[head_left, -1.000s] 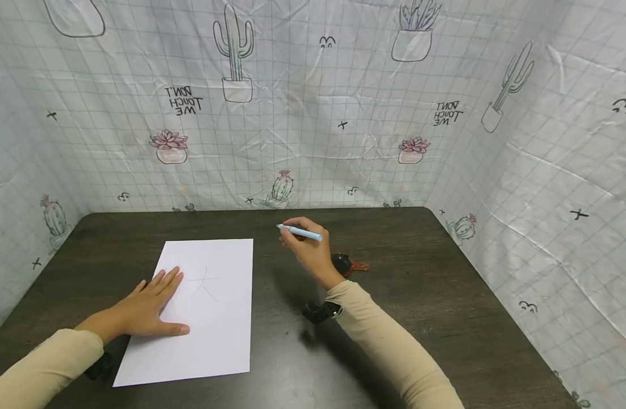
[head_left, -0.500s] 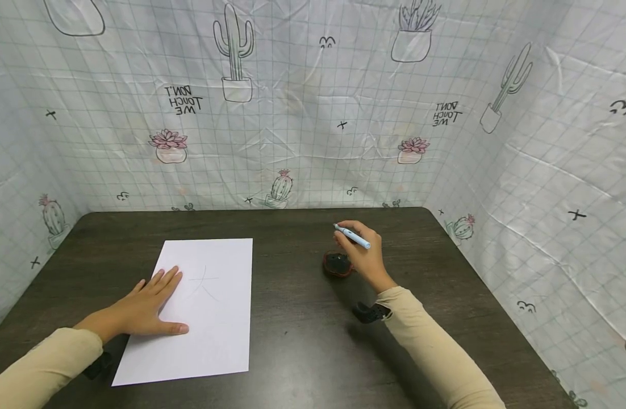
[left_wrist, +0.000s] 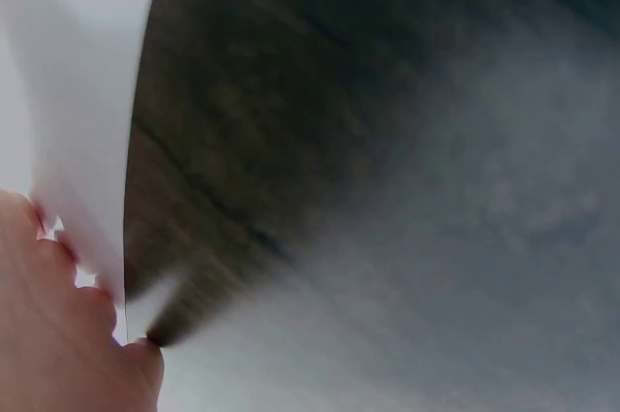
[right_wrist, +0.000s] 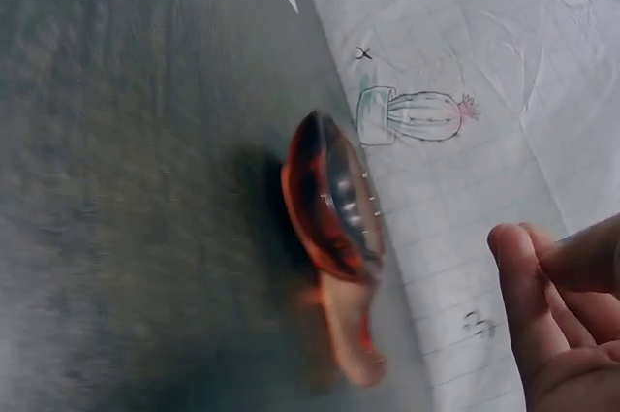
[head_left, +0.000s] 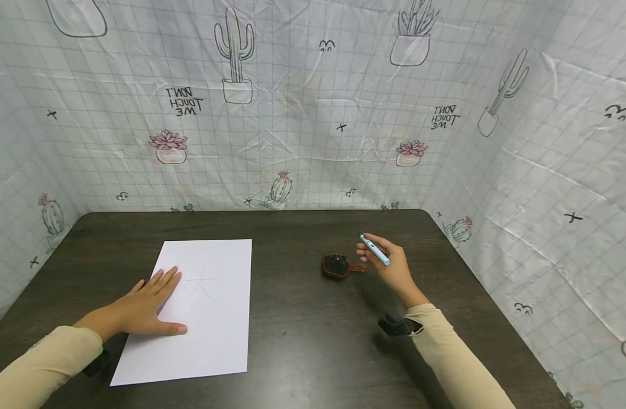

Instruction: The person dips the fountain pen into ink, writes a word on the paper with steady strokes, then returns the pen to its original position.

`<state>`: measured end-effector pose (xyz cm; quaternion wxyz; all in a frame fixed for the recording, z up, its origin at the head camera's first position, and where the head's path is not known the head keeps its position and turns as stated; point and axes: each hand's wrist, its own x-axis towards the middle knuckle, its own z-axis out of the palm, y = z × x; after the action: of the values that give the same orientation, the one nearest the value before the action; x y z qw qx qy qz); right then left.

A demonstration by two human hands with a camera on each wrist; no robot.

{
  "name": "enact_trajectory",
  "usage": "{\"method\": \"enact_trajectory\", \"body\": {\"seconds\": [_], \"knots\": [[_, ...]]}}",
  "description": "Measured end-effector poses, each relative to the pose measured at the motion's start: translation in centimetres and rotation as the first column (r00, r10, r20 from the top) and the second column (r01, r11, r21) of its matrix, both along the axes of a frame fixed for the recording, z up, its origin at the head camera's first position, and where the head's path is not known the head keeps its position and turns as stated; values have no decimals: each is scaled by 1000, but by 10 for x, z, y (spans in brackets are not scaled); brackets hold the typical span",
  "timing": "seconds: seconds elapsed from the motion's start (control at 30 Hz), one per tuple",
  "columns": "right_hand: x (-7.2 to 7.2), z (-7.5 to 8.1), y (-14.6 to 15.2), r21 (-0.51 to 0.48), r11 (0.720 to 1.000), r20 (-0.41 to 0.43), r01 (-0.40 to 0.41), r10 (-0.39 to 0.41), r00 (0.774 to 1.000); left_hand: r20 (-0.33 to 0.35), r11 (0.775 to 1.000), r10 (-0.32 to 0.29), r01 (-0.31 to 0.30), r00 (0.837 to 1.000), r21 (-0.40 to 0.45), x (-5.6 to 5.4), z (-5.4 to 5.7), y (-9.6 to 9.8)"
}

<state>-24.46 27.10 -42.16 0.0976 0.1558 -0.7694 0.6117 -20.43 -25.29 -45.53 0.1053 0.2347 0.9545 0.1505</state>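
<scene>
My left hand (head_left: 144, 309) lies flat with fingers spread on the left part of a white sheet of paper (head_left: 216, 335). Thin lines on the sheet form a crossed, branching figure. My right hand (head_left: 397, 272) pinches a light blue pen (head_left: 375, 250) between thumb and fingers, raised above the table and away from the paper. Just left of that hand lies a small brush-like thing (head_left: 335, 265), with a dark oval head and a reddish-amber rim and handle. In the right wrist view, pale dots line the edge of its head (right_wrist: 334, 199); the pen is mostly hidden there.
The dark wood-grain table (head_left: 287, 318) has a back edge and sides bordered by a hanging white cloth (head_left: 313, 113) printed with cacti. A black band (head_left: 399, 325) sits on the right wrist.
My right hand has moved to the right with the pen, past the brush-like thing, and slightly nearer to me. The left hand stays on the paper.
</scene>
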Motion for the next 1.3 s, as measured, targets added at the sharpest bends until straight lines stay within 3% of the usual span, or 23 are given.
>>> {"method": "enact_trajectory", "body": {"seconds": [0.1,0.23,0.37,0.47,0.77,0.87,0.97,1.03,1.13,1.3], "knots": [[3,-8,8,-134,991,155,-10,31,987,1,1000,-1,1,1000,-2,-1,-2,0],[6,-12,15,-274,962,301,14,72,951,7,1000,3,-3,1000,-8,-3,-3,-1],[6,-16,20,-347,937,370,37,100,924,17,1000,9,-9,1000,-9,-3,-2,-2],[5,-19,22,-335,941,394,57,85,915,15,1000,10,-10,1000,-11,-3,-2,-2],[6,-27,21,-230,971,470,72,46,881,16,1000,12,-12,1000,-19,-3,-2,-1],[8,-26,17,-165,980,500,113,-16,866,16,1000,14,-14,1000,-19,-3,-1,-1],[10,-25,12,-39,984,502,173,-130,855,11,1000,15,-14,1000,-15,-2,0,0],[11,-25,9,77,977,478,201,-213,852,7,1000,14,-14,1000,-13,-2,0,0],[12,-26,4,242,942,416,234,-318,852,4,1000,14,-13,1000,-16,-1,0,0],[13,-29,-1,380,885,321,271,-401,858,-1,1000,12,-12,1000,-16,-2,-2,-1]]}}
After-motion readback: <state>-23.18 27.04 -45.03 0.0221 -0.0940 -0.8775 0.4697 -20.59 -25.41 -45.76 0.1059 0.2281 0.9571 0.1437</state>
